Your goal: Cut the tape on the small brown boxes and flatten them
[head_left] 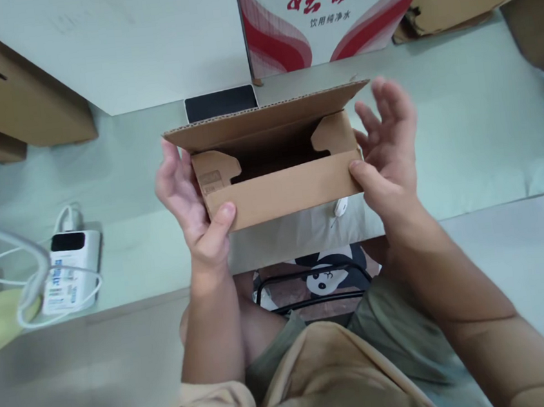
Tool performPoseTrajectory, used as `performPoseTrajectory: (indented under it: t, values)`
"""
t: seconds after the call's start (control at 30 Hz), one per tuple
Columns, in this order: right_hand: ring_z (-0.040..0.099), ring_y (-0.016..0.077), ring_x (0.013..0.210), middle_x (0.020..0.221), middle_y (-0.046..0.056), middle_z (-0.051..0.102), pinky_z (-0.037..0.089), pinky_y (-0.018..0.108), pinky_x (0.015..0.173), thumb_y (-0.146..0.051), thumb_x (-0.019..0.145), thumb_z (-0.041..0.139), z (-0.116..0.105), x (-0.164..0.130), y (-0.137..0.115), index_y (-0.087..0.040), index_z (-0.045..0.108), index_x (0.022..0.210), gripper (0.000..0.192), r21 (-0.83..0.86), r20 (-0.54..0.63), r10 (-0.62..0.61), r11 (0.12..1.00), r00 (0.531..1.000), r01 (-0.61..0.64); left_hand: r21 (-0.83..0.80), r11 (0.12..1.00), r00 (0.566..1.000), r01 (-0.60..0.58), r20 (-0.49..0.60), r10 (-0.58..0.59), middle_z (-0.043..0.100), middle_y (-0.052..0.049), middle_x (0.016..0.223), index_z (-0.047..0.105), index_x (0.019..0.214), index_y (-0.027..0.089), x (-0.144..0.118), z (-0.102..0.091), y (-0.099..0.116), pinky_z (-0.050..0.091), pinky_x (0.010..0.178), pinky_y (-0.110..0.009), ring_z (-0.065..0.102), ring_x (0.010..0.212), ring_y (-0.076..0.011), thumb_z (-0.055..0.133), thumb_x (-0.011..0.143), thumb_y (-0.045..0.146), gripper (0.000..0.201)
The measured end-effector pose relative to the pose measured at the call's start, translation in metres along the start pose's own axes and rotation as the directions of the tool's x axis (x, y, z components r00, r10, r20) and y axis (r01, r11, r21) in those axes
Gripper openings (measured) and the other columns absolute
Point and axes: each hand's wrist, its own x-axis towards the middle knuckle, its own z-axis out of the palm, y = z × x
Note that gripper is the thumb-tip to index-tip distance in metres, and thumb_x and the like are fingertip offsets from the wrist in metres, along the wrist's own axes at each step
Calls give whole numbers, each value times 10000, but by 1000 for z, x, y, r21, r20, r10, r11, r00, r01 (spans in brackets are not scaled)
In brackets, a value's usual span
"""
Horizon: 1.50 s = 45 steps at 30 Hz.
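A small brown cardboard box point(280, 189) is held up in front of me, its top open and its far flap raised. Two inner side tabs fold inward over a dark, seemingly empty inside. My left hand point(188, 199) grips the box's left end, thumb pressed on the front wall. At the right end, my right hand point(387, 146) has its thumb on the front corner while the fingers are spread apart beside the end of the box.
A white power bank point(70, 270) with white cables lies at the left. A dark phone point(220, 102) rests behind the box. A red-and-white printed carton point(329, 9) stands at the back, brown cardboard point(12, 95) at the far left and top right.
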Motion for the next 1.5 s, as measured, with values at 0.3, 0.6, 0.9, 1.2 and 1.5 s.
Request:
performPoseTrajectory:
  t: [0.3, 0.6, 0.9, 1.2, 1.5]
  values:
    - [391, 377, 1544, 1446, 45, 556, 354, 692, 1239, -556, 940, 475, 0, -4, 2, -386, 563, 1375, 475, -152, 18, -22, 988, 1000, 24, -3, 998, 994, 67, -83, -67, 548, -18, 1474, 594, 1331, 403, -6, -2, -3, 241, 1333, -524, 377, 1543, -338, 766, 751, 669, 661]
    - [416, 398, 1521, 1397, 50, 622, 296, 724, 1254, -684, 937, 446, -2, -5, -1, -343, 693, 1217, 505, -135, 18, -34, 990, 999, 36, 87, 995, 992, 40, -127, -28, 682, -40, 1353, 793, 1114, 279, -6, -2, -1, 256, 1321, -534, 544, 1416, -306, 661, 925, 491, 313]
    - [590, 271, 1397, 1561, 85, 546, 508, 537, 1152, -713, 961, 443, 1, -23, 42, -349, 454, 1490, 643, 124, 83, 223, 965, 971, -232, -169, 977, 910, 129, -371, -184, 779, 34, 1219, 830, 981, 242, 5, -24, -12, 356, 1278, -430, 608, 1326, -240, 594, 838, 257, 277]
    - [206, 250, 1642, 1768, 34, 178, 224, 566, 1335, -646, 966, 488, 36, -36, 6, -361, 138, 1652, 821, 163, 298, -73, 986, 952, 24, -563, 577, 501, 591, -304, -810, 747, 47, 778, 722, 858, 213, 14, -12, -15, 576, 689, -242, 670, 720, -117, 693, 755, 216, 108]
    - [47, 323, 1663, 1783, 35, 40, 124, 594, 1352, -806, 797, 616, 21, -31, -1, -367, 49, 1663, 1124, -44, 186, -16, 999, 982, 24, -428, 482, 559, 765, 70, -826, 787, -84, 1120, 735, 1008, 220, -13, 30, 0, 607, 1016, -399, 639, 1330, -320, 536, 849, 786, 621]
